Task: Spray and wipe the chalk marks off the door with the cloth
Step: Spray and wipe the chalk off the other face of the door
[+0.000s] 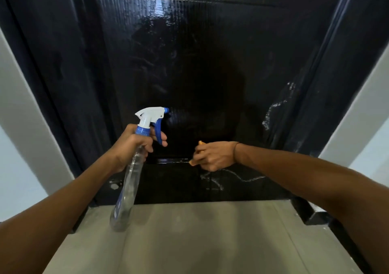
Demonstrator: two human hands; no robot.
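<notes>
Left fingers: the left hand (134, 145) was curled round the neck of a clear plastic spray bottle with a white head and blue trigger (131, 168), one or two fingers resting on the trigger.
Right fingers: the right hand (212, 156) was bunched tight round a small orange cloth (197, 154), only scraps of it showing above and below the fist.
Bottle handling: probably light and near empty, the smooth wall likely slippery when wet; the neck under the head looked the sound place to hold, as it was held.
Cloth handling: soft and limp, best balled into a pad so the palm could press it flat.
Hand pose: both hands sat at mid-frame, the bottle tilted with its nozzle toward the door, the right knuckles close to the panel's lower ledge; contact could not be told.
Arms: both forearms reached in from the lower corners, nearly straight.
Door: a glossy black panelled door (210, 63) filled the upper frame, wet-looking in places.
Chalk marks: white chalk scribbles (231, 177) lay just below the right hand, more at right of centre (277, 105).
Floor: a pale grey floor (189, 242) ran along the bottom.
</notes>
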